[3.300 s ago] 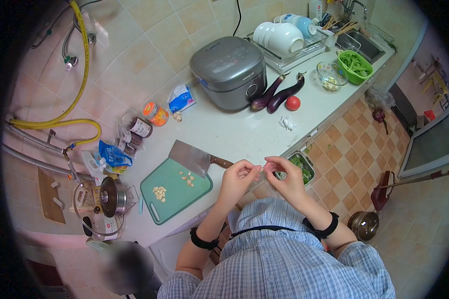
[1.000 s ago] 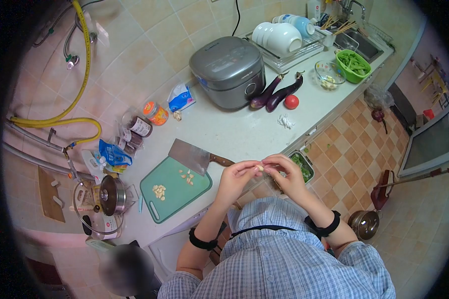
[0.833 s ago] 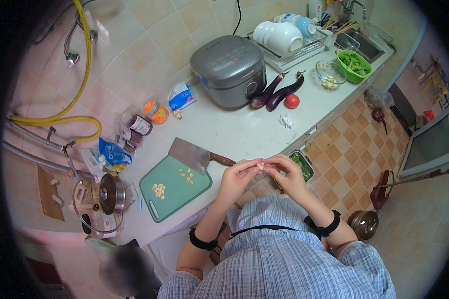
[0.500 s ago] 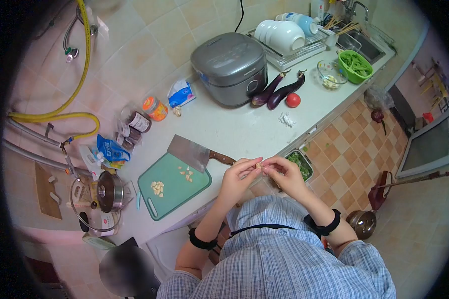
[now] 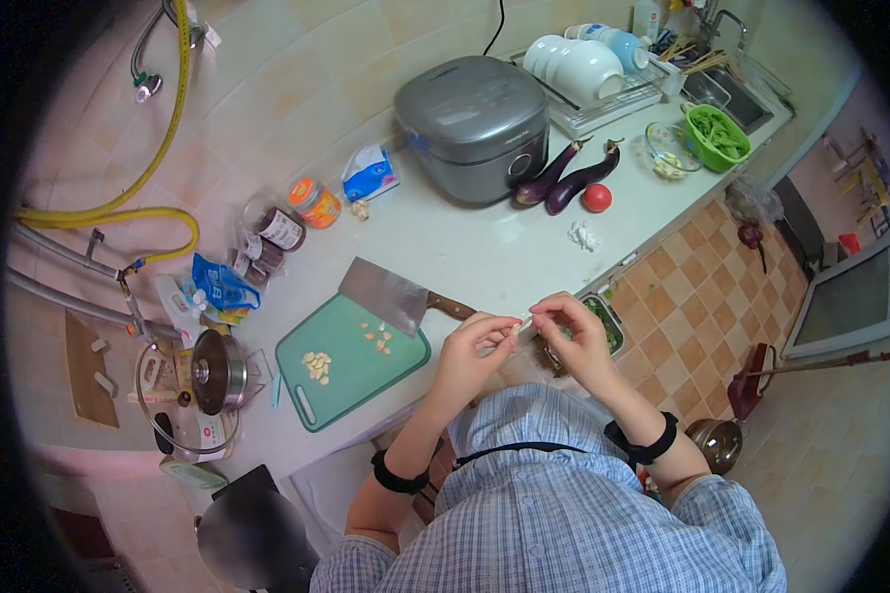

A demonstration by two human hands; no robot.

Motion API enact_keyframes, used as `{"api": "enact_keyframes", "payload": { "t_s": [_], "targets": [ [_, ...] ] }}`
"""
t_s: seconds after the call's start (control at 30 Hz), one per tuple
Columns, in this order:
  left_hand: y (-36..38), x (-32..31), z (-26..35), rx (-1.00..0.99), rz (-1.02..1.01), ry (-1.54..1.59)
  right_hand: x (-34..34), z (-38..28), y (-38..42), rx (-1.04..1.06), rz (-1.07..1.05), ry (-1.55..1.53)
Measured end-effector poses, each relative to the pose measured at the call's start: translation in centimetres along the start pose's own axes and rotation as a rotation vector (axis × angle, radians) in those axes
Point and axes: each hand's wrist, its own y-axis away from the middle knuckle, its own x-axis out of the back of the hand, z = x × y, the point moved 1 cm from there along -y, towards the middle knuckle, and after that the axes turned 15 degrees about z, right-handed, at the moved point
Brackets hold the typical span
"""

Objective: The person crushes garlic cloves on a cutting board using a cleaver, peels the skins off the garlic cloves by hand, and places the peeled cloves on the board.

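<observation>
L hand (image 5: 473,354) holds a small garlic clove (image 5: 516,327) in a narrow pinch, btw thumb tip & index tip, on the side which faces R hand (image 5: 583,346). R hand is just beside, fingertips also narrow, pinching a thin whitish bit (image 5: 526,318). Both hands are to the right of the green board (image 5: 351,395). Knife (image 5: 384,296) lies w/ blade at the board's far edge. On the board, pile of cloves (image 5: 316,367) is left, smaller pieces (image 5: 379,339) are right & farther.
</observation>
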Motion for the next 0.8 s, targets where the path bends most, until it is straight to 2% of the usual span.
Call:
{"api": "enact_keyframes", "payload": {
  "t_s": [0.07,0.13,0.4,0.47,0.6,0.63,0.67,0.73,0.8],
  "targets": [
    [-0.2,0.5,0.2,-0.038,0.022,-0.090,-0.3,-0.2,-0.4,0.010,0.009,0.007],
    [-0.3,1.2,0.2,-0.058,0.022,-0.104,-0.8,-0.9,-0.6,0.359,-0.082,0.223],
    [-0.6,4.2,0.7,-0.035,0.003,-0.151,-3.7,-1.3,-0.6,0.306,-0.133,0.330],
    [-0.5,5.2,0.6,0.042,0.004,-0.050,-4.7,-1.0,-0.4,0.289,-0.129,0.324],
    [-0.5,7.4,0.9,0.053,-0.031,-0.079,-7.0,-0.4,0.0,0.081,-0.145,0.252],
    [-0.5,8.1,0.9,0.116,-0.056,-0.052,-7.6,-0.1,0.1,-0.010,-0.160,0.229],
    [-0.5,8.7,0.9,0.180,-0.081,-0.025,-8.3,0.3,0.3,-0.015,-0.163,0.230],
    [-0.5,10.1,0.9,0.209,-0.095,0.011,-9.7,1.2,0.8,-0.264,-0.145,-0.078],
    [-0.4,11.5,0.6,0.236,-0.108,0.047,-10.8,1.3,0.8,-0.331,-0.176,-0.121]
  ]
}}
